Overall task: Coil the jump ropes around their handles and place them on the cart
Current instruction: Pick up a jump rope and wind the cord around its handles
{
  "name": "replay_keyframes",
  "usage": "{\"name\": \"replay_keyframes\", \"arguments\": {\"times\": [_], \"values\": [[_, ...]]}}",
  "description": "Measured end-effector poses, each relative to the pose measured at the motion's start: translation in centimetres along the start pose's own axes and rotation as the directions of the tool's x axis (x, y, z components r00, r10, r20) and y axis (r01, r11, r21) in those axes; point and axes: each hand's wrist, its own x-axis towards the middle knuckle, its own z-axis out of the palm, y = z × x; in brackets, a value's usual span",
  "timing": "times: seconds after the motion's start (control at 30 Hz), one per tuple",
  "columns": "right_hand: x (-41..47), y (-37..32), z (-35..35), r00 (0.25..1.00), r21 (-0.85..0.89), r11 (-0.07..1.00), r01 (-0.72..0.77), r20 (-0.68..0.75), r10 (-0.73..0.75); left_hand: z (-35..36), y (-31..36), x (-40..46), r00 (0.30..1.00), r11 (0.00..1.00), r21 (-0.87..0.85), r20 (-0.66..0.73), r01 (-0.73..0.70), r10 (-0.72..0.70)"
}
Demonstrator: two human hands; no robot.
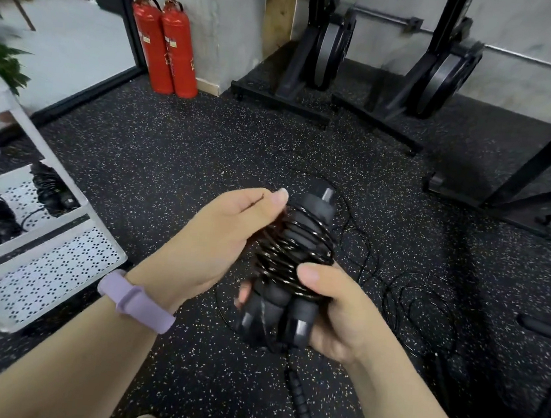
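Head view | right hand fingers clamp handles, pinning coils | left hand fingers pinch rope, keeping wraps tight | cart left of handles

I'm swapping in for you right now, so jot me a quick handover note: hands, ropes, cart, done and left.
Left hand grips the upper coils of the rope bundle; right hand grips its handles low.
Done: this rope is mostly coiled; coiled ropes already lie on the cart, at left.
Left: finish this one, put it on the cart, then coil the loose ropes on the floor.
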Motion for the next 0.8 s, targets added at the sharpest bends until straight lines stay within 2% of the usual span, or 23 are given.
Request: {"name": "replay_keyframes", "arguments": {"times": [0.13,0.3,0.37,0.43,0.5,0.57,0.67,0.73,0.8], "values": [[-0.1,0.0,-0.3,0.976,0.086,0.99,-0.115,0.194,0.096,-0.2,0.2,-0.3,0.993,0.999,0.05,0.116,-0.019,0.013],[0.1,-0.5,-0.9,0.965,0.137,0.981,-0.136,0.243,0.099,-0.3,-0.3,-0.1,0.992,0.995,0.08,0.116,-0.06,0.05],[0.3,-0.6,-0.9,0.976,0.155,0.981,-0.118,0.202,0.085,-0.3,-0.9,-0.1,0.998,0.996,0.081,0.055,-0.046,0.041],[0.5,-0.5,-0.8,0.986,0.184,0.975,-0.128,0.127,0.105,-0.1,-1.0,0.0,0.995,0.994,0.104,-0.087,-0.04,0.049],[0.8,-0.7,-0.5,0.99,0.226,0.969,-0.105,-0.064,0.123,-0.4,-1.1,0.4,0.959,0.975,0.219,-0.27,-0.023,0.084],[1.2,-1.0,-0.4,0.954,0.112,0.99,-0.089,-0.277,0.117,-1.1,-1.0,0.9,0.895,0.917,0.398,-0.419,0.029,0.153],[1.4,-0.8,-0.2,0.935,-0.287,0.943,-0.172,-0.349,0.064,-1.1,-1.2,0.7,0.801,0.806,0.579,-0.535,0.118,0.268],[1.4,0.3,0.1,0.926,-0.454,0.865,-0.216,-0.376,0.033,-0.3,-1.5,0.5,0.798,0.768,0.634,-0.506,0.087,0.327],[1.6,1.4,0.3,0.898,-0.49,0.85,-0.194,-0.437,-0.047,0.3,-1.6,0.4,0.818,0.728,0.685,-0.44,0.038,0.371]]}}
